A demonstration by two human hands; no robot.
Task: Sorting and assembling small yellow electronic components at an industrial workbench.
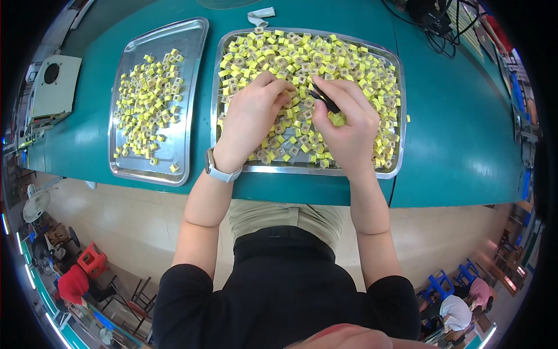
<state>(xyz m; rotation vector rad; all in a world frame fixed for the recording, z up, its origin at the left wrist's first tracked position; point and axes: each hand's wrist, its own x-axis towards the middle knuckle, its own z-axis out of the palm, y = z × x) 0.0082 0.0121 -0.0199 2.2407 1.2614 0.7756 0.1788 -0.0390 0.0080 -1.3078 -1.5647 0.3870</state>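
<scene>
Many small yellow-wrapped components with thin metal pins (314, 55) fill a large metal tray (401, 125) in front of me. Over the middle of it, my right hand (351, 119) is closed on black tweezers (326, 101), whose tips point toward my left hand. My left hand (250, 116), with a watch (223, 171) on its wrist, has its fingers pinched together just above the components. What lies between those fingertips is hidden. To the left, a second metal tray (181, 148) holds a smaller spread of the same yellow components (148, 104).
A white box-shaped device (57, 87) stands at the left on the green table (459, 145). A crumpled white scrap (260, 15) lies behind the large tray. Black cables (444, 35) tangle at the far right. Other people sit in the background near red (92, 260) and blue stools (440, 285).
</scene>
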